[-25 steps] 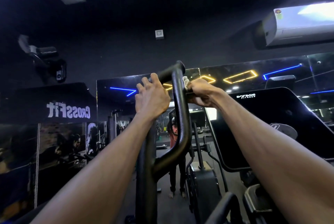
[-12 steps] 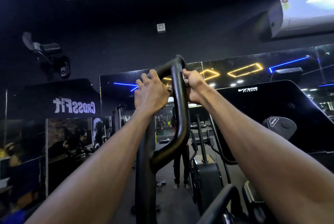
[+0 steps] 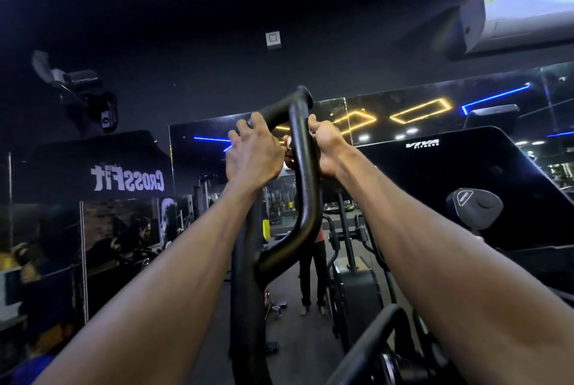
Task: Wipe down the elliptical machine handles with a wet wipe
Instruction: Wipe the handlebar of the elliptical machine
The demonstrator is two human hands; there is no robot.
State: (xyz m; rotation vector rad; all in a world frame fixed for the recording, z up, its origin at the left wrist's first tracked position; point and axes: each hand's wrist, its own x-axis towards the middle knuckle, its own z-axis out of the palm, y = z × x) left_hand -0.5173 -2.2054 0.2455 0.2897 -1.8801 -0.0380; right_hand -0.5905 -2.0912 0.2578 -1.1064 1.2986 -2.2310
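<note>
left arm: extended up and forward from 7 o'clock, forearm bare, wrist straight
left hand (image 3: 253,153): back of hand to camera, grip clenched around the handle's upper branch, fingers curled over the top, just left of the bend
right arm: extended from 4 o'clock, converging on the same spot
right hand (image 3: 323,148): grip clenched on the vertical run of the handle from its right side, thumb edge up; hands nearly touching across the bar
wet wipe (image 3: 288,144): only a small pale scrap shows between the hands at the bar; can't tell for sure which hand pins it, looks like the right
handle (image 3: 306,185): black tube at frame centre; long axis near vertical from 6 o'clock, S-bend partway up, then a capped branch pointing to about 1 o'clock at the top
second handle (image 3: 369,341): black curved bar at 5 o'clock, untouched
console (image 3: 459,179): dark panel at 3 o'clock, "VIVA FITNESS" lettering
mirror (image 3: 192,151): on the far wall, reversed "CrossFit" text at 9 o'clock
air conditioner (image 3: 521,8): white unit, 2 o'clock
</note>
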